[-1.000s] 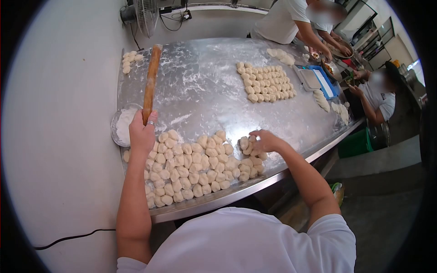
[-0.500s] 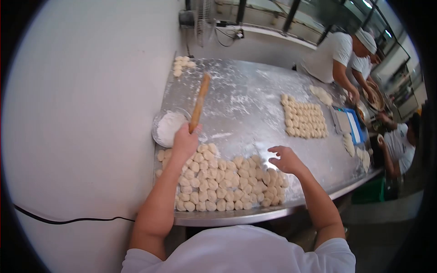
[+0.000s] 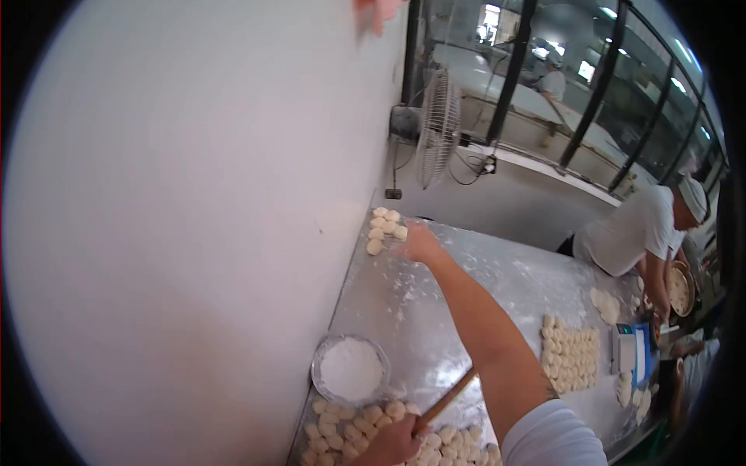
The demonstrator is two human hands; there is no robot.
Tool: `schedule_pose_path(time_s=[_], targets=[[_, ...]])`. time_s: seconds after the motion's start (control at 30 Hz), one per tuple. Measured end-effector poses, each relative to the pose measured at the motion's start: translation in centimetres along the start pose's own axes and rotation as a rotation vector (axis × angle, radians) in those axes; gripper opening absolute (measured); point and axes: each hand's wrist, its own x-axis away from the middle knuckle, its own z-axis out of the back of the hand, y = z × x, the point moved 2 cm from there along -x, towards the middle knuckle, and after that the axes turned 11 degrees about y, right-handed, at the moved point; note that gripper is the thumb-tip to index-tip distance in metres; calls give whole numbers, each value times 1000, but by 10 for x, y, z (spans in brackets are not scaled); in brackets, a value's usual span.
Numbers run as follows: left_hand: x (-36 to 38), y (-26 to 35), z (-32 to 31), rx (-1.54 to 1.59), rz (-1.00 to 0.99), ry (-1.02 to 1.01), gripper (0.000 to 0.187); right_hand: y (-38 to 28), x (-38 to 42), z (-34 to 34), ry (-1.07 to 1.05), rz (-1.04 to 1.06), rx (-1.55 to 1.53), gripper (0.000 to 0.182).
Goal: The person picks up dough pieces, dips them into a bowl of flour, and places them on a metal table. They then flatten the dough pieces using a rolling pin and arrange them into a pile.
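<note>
My left hand (image 3: pixel 395 441), low in the view, is closed round a wooden rolling pin (image 3: pixel 447 401) that slants up to the right; my right forearm hides its far end. Below it are rows of pale dough balls (image 3: pixel 371 413). My right arm stretches across the metal table to its far left corner. There my right hand (image 3: pixel 420 242) is beside a small group of dough balls (image 3: pixel 377 233), its fingers apart around the nearest one and partly blurred. A round bowl of white flour (image 3: pixel 351 369) stands by the wall, between the two groups.
A block of dough balls (image 3: pixel 571 353) sits at the right, near flattened dough pieces (image 3: pixel 604 305) and a blue scale (image 3: pixel 639 353). A co-worker in white (image 3: pixel 629 233) bends over the far right side. A fan (image 3: pixel 440 128) hangs on the wall beyond the table.
My right hand has reached forward and left to the far dough balls. My left hand keeps the rolling pin, now lower over the near dough balls. The view has tilted up and left.
</note>
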Motion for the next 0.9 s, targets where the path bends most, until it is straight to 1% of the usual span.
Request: schedule_pose_path(time_s=[0.03, 0.1, 0.13, 0.17, 0.23, 0.27, 0.33, 0.43, 0.47, 0.57, 0.63, 0.67, 0.7, 0.77, 0.87, 0.9], targets=[[-1, -14, -9, -12, -31, -13, 41, -8, -20, -19, -53, -83, 38, 104], [-5, -8, -9, 41, -130, 43, 32, -19, -58, -44, 32, -104, 38, 111], [1, -1, -8, 68, -166, 62, 29, -24, -65, -56, 40, -134, 41, 113], [3, 1, -7, 93, -117, 34, 28, -29, -74, -69, 48, -164, 44, 115], [-4, 4, -2, 136, -36, -1, 26, -55, -82, -56, 47, -227, 54, 116], [-6, -2, -3, 164, -114, 99, 24, -58, -90, -59, 5, -181, 127, 111], [-10, -10, -2, 151, -89, 105, 24, -57, -98, -70, -86, -78, 267, 102], [-14, -8, 2, 194, -37, 92, 23, -39, -105, -76, -109, 159, 335, 83], [-16, -8, 3, 216, -30, 89, 22, -28, -107, -90, 13, 29, 210, 69], [-14, -6, -3, 118, -48, 38, 21, -3, -101, -108, 152, 81, 54, 67], [-14, -8, 0, 88, -76, 6, 23, 12, -103, -114, 249, 228, 23, 62], [-13, -6, 2, 73, -86, -10, 24, 21, -103, -115, 230, 152, -119, 58], [-15, -1, 6, 57, -28, -10, 27, 26, -99, -110, 220, 75, -263, 54], [-17, 14, 19, 27, 94, -13, 38, 31, -76, -88, 44, -393, -788, 42], [-17, 27, 37, -78, 56, -55, 37, 77, -50, -83, -251, -513, -1405, 24], [-15, 33, 42, -119, 41, -57, 36, 78, -31, -63, -323, -478, -1422, 24]])
